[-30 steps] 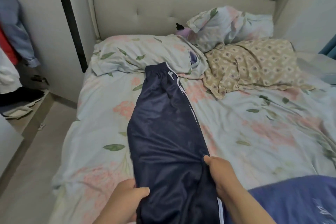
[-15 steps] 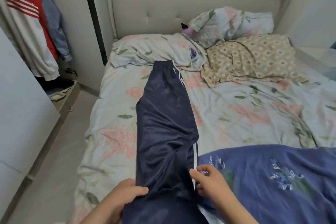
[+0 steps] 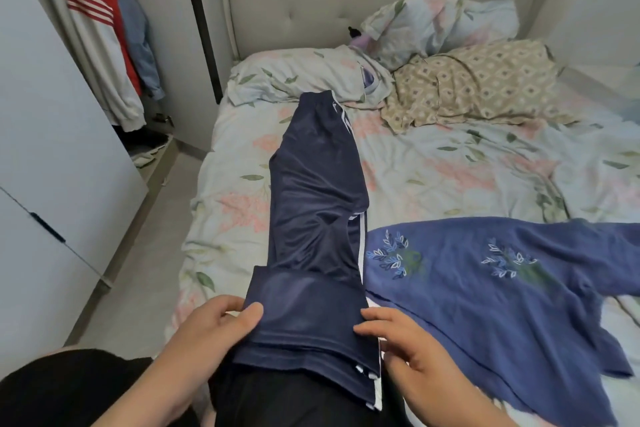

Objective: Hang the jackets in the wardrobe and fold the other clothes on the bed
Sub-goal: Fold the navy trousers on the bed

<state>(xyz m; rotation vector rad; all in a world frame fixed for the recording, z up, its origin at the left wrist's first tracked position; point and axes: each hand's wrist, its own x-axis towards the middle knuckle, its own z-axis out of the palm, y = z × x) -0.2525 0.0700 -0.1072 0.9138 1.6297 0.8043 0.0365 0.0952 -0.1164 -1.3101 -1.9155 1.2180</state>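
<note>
While navy track trousers (image 3: 317, 191) lie lengthwise on the bed (image 3: 450, 177), near end folded over: left hand (image 3: 207, 333) pinches the fold's edge, fingers curled; right hand (image 3: 405, 347) rests with fingers straight against its other edge.

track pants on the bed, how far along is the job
Done: jackets hang in the wardrobe. In hand: navy track pants, near end folded over, left hand gripping it, right hand touching its edge. Left: finishing them, then the blue embroidered top, unfolded beside.
</note>
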